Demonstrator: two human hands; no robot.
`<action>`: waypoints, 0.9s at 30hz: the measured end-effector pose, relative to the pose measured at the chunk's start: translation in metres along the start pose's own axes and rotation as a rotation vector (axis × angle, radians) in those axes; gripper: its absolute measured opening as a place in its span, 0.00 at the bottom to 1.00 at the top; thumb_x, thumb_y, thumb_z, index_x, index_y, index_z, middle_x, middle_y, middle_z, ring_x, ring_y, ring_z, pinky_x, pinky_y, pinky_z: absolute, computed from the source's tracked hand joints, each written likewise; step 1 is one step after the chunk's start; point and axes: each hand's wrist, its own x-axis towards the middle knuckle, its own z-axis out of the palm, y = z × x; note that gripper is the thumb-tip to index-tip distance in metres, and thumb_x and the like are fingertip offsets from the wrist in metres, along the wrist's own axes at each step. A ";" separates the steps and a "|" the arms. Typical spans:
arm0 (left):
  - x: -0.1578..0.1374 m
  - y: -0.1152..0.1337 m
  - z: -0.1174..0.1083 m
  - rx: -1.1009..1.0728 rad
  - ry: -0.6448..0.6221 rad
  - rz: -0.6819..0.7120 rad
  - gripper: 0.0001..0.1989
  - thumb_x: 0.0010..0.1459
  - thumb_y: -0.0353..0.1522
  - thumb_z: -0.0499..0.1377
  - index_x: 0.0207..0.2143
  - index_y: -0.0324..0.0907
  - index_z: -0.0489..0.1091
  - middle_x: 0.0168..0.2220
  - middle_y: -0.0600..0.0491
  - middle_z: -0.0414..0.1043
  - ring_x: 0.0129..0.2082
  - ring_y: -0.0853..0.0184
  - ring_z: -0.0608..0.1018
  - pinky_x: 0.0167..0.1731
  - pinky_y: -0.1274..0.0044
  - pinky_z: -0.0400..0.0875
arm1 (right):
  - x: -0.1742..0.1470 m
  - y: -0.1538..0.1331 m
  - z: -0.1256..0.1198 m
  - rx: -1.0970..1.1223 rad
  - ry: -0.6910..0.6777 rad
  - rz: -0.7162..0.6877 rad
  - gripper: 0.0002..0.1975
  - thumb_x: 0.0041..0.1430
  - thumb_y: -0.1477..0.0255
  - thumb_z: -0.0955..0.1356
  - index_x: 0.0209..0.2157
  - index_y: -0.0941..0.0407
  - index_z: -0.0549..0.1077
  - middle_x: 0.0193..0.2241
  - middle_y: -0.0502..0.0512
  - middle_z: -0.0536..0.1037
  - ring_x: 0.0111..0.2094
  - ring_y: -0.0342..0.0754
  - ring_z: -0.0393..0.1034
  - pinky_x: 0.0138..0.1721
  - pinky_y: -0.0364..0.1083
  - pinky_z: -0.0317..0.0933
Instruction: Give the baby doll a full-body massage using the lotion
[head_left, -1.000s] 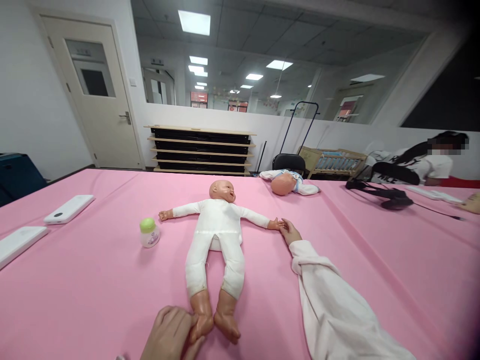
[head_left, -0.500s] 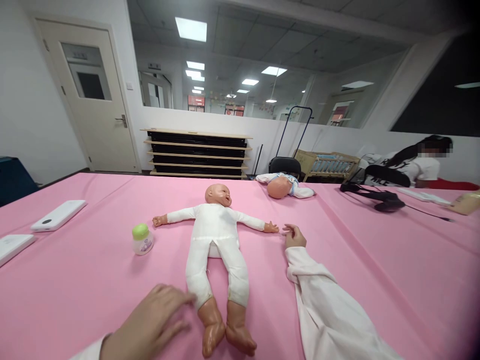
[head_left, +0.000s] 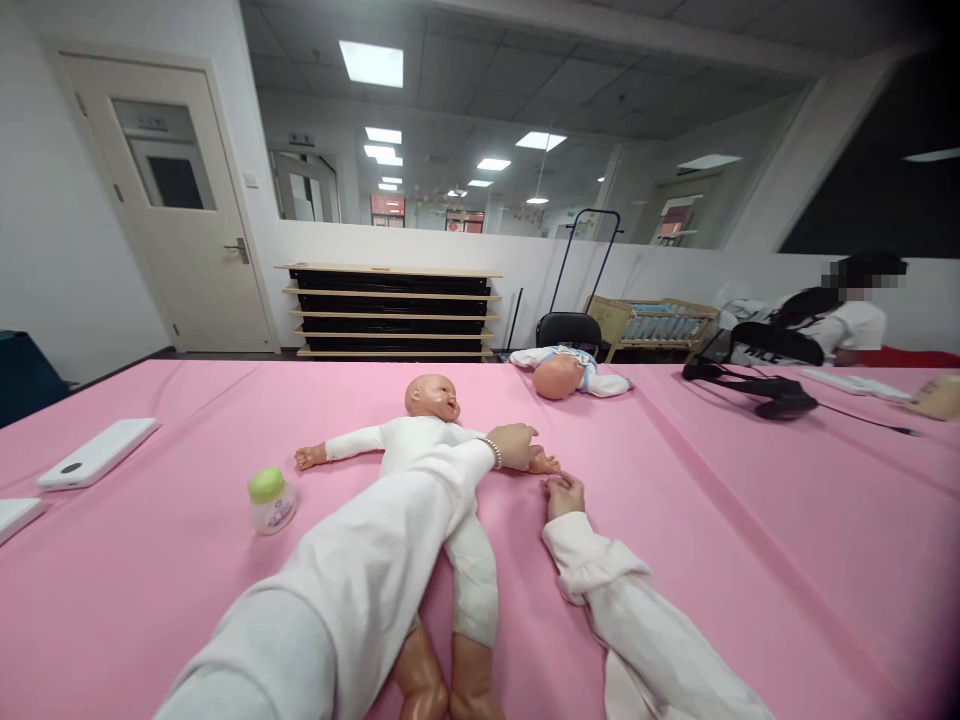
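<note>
A baby doll (head_left: pixel 471 575) in a white cloth body lies on its back on the pink-covered table, head at the far end, arms spread. My left arm reaches across its torso. My left hand (head_left: pixel 514 446) is closed over the doll's forearm on the right, just above the wrist; its thumb side is partly hidden. The doll's small hand (head_left: pixel 543 462) sticks out beyond it. Beside those doll fingers, my right hand (head_left: pixel 564 495) has its fingers curled and pinched together. Whether anything is between its fingertips cannot be made out.
A green-lidded jar (head_left: pixel 271 501) stands left of the doll. White devices (head_left: pixel 101 453) lie at the left edge. Another doll (head_left: pixel 559 374) lies at the far edge. Black straps (head_left: pixel 750 390) with a cable lie at right. A person (head_left: pixel 851 325) sits behind.
My left hand has swung from beside the doll's legs across its body to its forearm on the right. My right hand has shifted slightly left and nearer, its fingers drawn closer together.
</note>
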 end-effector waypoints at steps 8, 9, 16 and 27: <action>0.003 -0.021 -0.004 -0.074 0.055 0.019 0.15 0.58 0.36 0.53 0.46 0.39 0.64 0.46 0.49 0.65 0.43 0.64 0.71 0.41 0.69 0.68 | 0.023 0.009 -0.012 -0.271 0.059 -0.112 0.15 0.50 0.62 0.62 0.37 0.54 0.70 0.50 0.61 0.66 0.58 0.57 0.49 0.58 0.63 0.32; -0.001 -0.032 -0.010 -0.083 0.065 0.011 0.14 0.58 0.36 0.53 0.46 0.40 0.65 0.46 0.49 0.65 0.43 0.64 0.70 0.42 0.69 0.68 | 0.021 0.010 -0.008 -0.270 0.022 -0.129 0.17 0.52 0.61 0.60 0.40 0.54 0.69 0.50 0.60 0.67 0.57 0.56 0.52 0.58 0.61 0.37; -0.008 -0.092 -0.037 -0.118 0.119 -0.065 0.14 0.59 0.36 0.51 0.46 0.41 0.64 0.48 0.48 0.64 0.44 0.64 0.70 0.44 0.68 0.67 | 0.023 -0.009 0.012 0.113 -0.031 -0.193 0.29 0.53 0.57 0.56 0.52 0.59 0.59 0.50 0.60 0.67 0.50 0.48 0.64 0.51 0.48 0.58; -0.005 -0.102 -0.031 -0.160 0.107 -0.084 0.14 0.60 0.36 0.51 0.46 0.41 0.64 0.47 0.48 0.64 0.43 0.65 0.70 0.43 0.68 0.68 | 0.018 -0.013 0.031 0.279 -0.134 -0.292 0.35 0.52 0.52 0.58 0.56 0.58 0.52 0.54 0.61 0.62 0.53 0.47 0.60 0.51 0.46 0.59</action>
